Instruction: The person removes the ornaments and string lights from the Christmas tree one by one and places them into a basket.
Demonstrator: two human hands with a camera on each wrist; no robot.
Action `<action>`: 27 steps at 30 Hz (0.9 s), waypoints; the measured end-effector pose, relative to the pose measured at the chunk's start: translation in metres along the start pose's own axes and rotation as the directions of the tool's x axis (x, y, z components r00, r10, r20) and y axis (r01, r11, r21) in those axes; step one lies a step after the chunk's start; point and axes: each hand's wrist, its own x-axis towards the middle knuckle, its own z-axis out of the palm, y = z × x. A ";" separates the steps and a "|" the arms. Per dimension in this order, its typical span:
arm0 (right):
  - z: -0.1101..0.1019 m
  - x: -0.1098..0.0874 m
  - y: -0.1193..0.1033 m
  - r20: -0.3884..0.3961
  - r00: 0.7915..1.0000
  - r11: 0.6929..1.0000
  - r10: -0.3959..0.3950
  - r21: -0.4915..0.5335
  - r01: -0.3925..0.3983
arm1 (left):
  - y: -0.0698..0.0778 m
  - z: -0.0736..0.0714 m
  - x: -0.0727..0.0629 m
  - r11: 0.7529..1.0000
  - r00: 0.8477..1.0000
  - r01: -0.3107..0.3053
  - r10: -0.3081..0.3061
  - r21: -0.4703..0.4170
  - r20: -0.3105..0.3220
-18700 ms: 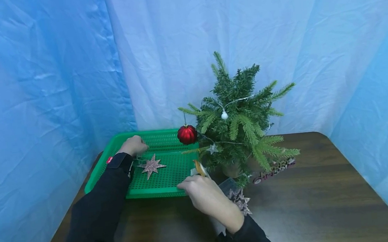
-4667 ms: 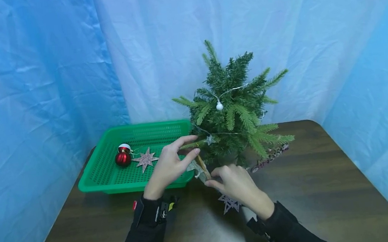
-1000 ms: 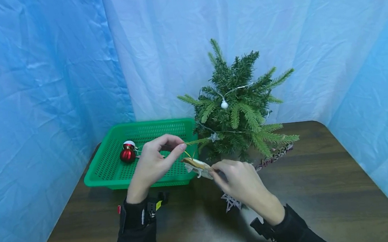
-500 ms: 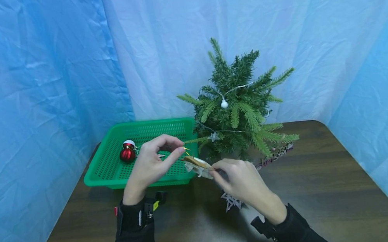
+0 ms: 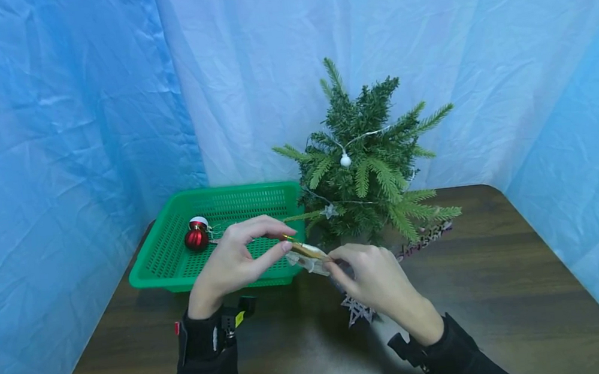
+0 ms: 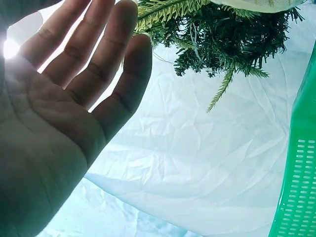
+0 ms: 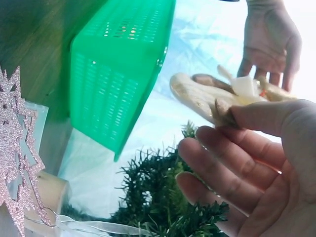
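Note:
My right hand [image 5: 376, 279] pinches the right end of a flat cream, gold and white Christmas ornament [image 5: 306, 258] between thumb and fingers, above the table. In the right wrist view the ornament [image 7: 197, 96] looks padded, with small white pieces on it. At its left end my left hand [image 5: 236, 262] pinches a gold cord [image 5: 288, 237] between thumb and forefinger. Behind both hands stands a small artificial Christmas tree [image 5: 369, 174]. One low branch [image 5: 302, 216] reaches left, close above the left fingertips. In the left wrist view the left hand's [image 6: 59, 113] other fingers are extended.
A green basket [image 5: 148, 274] left of the tree holds red baubles [image 5: 197, 239]. A glittery star [image 5: 357, 311] lies under the right hand, partly hidden. Glittery lettering [image 5: 424, 241] hangs at the tree's lower right. A string light [image 5: 345, 159] winds through the branches.
The red bauble on the tree's left branch earlier is off it; red baubles now lie in the basket. Both hands came to the ornament, and the left has just moved closer to its edge.

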 end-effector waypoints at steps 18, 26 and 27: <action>-0.002 0.001 -0.002 0.014 1.000 1.000 -0.007 0.009 0.006 | -0.003 0.004 0.002 1.000 0.999 0.011 -0.011 0.014 0.030; -0.002 0.001 -0.002 0.022 1.000 0.999 -0.008 0.032 0.007 | -0.004 0.005 0.001 0.999 0.998 0.028 -0.029 0.026 0.048; -0.002 0.001 -0.002 0.023 1.000 0.999 -0.008 0.033 0.008 | -0.004 0.006 0.001 0.999 0.998 0.029 -0.030 0.028 0.048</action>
